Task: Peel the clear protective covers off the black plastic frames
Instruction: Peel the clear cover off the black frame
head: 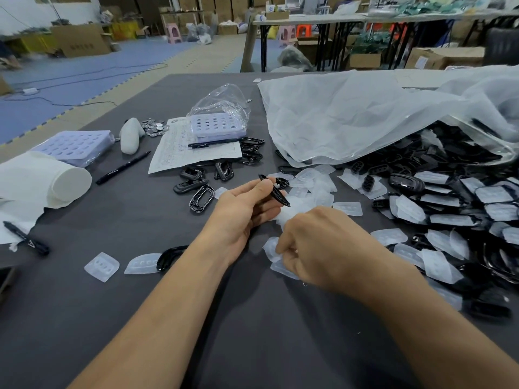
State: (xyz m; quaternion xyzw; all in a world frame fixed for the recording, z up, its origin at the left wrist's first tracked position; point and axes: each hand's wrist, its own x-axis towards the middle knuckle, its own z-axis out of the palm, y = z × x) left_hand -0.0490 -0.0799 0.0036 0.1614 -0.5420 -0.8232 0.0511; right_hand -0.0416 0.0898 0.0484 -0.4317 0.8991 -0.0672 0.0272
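My left hand [241,209] grips a black plastic frame [276,192] edge-on above the middle of the grey table. Just to its lower right, my right hand [317,245] has its fingers curled round a clear cover [283,217] that hangs below the frame. Bare black frames [200,189] lie in a loose group beyond my left hand. Loose clear covers [314,186] are scattered behind and to the right of my hands. A heap of covered frames [455,209] spills from a large clear bag [365,116] at the right.
Two clear covers [102,266] and one black frame [170,256] lie near my left forearm. Pens [123,167], a paper sheet [193,148], lilac trays [71,147], a white roll [56,183] and small metal discs [153,127] fill the left and back of the table [252,332].
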